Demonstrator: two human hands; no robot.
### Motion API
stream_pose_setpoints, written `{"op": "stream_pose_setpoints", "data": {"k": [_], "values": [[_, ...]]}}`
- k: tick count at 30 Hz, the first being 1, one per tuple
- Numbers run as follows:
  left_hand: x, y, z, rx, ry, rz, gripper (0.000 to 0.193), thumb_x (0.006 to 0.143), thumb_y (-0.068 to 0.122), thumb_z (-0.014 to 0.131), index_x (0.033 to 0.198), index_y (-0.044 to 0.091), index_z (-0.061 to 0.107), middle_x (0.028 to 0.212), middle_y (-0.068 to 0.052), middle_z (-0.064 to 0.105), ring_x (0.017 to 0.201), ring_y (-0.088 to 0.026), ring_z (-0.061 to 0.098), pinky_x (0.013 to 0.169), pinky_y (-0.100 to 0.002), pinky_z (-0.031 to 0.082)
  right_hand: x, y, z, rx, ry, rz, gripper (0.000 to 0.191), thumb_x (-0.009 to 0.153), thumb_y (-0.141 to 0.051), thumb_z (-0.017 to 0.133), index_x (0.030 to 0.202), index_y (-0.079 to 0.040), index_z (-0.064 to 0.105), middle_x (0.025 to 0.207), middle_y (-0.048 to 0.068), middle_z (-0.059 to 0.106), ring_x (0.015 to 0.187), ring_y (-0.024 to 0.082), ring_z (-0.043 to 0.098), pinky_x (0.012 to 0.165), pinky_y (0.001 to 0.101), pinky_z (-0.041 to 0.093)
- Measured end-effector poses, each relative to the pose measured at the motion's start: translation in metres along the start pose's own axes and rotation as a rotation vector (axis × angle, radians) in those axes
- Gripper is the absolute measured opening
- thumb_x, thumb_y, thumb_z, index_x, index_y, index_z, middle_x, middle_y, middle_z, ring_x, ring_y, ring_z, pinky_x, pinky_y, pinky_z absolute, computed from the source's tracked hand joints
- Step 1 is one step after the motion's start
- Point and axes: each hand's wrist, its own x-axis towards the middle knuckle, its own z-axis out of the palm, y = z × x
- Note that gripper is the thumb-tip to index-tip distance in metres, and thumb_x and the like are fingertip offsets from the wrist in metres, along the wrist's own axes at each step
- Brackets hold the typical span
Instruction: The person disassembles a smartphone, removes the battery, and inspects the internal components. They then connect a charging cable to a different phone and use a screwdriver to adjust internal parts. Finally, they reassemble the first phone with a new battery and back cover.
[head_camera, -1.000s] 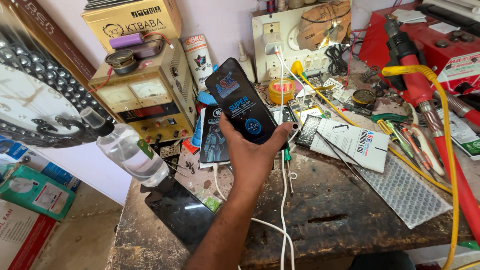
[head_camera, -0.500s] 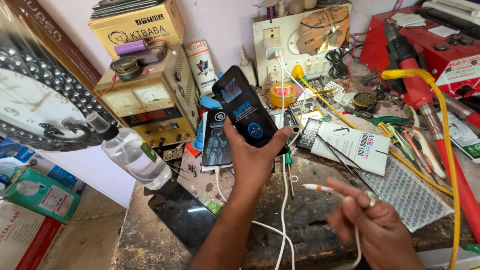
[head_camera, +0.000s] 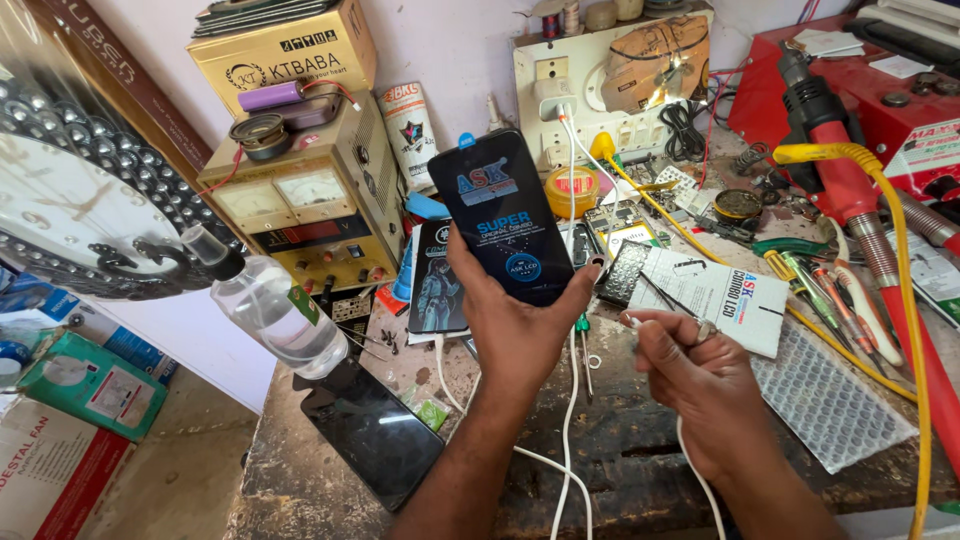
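Cluttered with tools and parts, the dark, scarred workbench (head_camera: 640, 450) fills the lower view, with a yellow metered power supply (head_camera: 300, 205) at the back left, a white socket board (head_camera: 610, 80) against the wall and a red hot-air tool (head_camera: 850, 190) off to the right. The left hand (head_camera: 520, 320) is raised above the bench and closed around the lower end of a black phone screen panel (head_camera: 500, 215), thumb on its left edge and fingers wrapped round the right edge and back; the panel stands nearly upright, its long axis running up and slightly to the left, its printed protective film facing the camera. The right hand (head_camera: 700, 385) hovers just to the right of and a little below the left, fingers pinched shut on the plug end of a white cable (head_camera: 690, 470), which trails down off the bench edge. The plug tip (head_camera: 632, 321) points left toward the panel's bottom end, close to the left hand's fingers but not touching them. That bottom edge is hidden inside the left palm, so whether any port is exposed cannot be told. A second white cable (head_camera: 572, 400) runs from the socket board down across the bench between the hands. Another dark phone (head_camera: 375, 435) lies flat at the left, beside a clear plastic bottle (head_camera: 275, 310).
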Motion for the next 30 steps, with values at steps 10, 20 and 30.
{"op": "stream_pose_setpoints", "data": {"k": [10, 20, 30], "values": [[-0.005, -0.005, 0.002, -0.165, -0.015, -0.088, 0.114, 0.074, 0.019, 0.093, 0.156, -0.003, 0.018, 0.116, -0.015, 0.065, 0.093, -0.022, 0.07, 0.079, -0.032, 0.061, -0.003, -0.001, 0.036, -0.136, -0.001, -0.075, 0.029, 0.103, -0.02, 0.06, 0.117, 0.002, 0.072, 0.086, 0.009, 0.068, 0.072, 0.012, 0.061, 0.066, 0.0279, 0.052], [0.009, -0.043, -0.006, -1.276, -0.09, -0.956, 0.037, 0.091, 0.036, 0.077, 0.102, 0.016, 0.048, 0.078, 0.001, 0.056, 0.065, -0.009, 0.055, 0.058, -0.024, 0.048, -0.011, 0.0, 0.069, -0.327, -0.032, -0.193, 0.025, 0.095, -0.012, 0.07, 0.113, 0.004, 0.078, 0.088, 0.011, 0.079, 0.077, 0.011, 0.072, 0.073, 0.0277, 0.061], [0.005, -0.037, -0.002, -1.233, -0.076, -0.848, 0.038, 0.094, 0.032, 0.076, 0.105, 0.012, 0.045, 0.079, -0.001, 0.054, 0.065, -0.013, 0.055, 0.06, -0.027, 0.051, -0.007, -0.009, 0.093, -0.32, 0.004, -0.302, 0.023, 0.091, -0.011, 0.073, 0.109, 0.003, 0.078, 0.092, 0.003, 0.078, 0.075, 0.006, 0.071, 0.068, 0.0219, 0.061]]}}
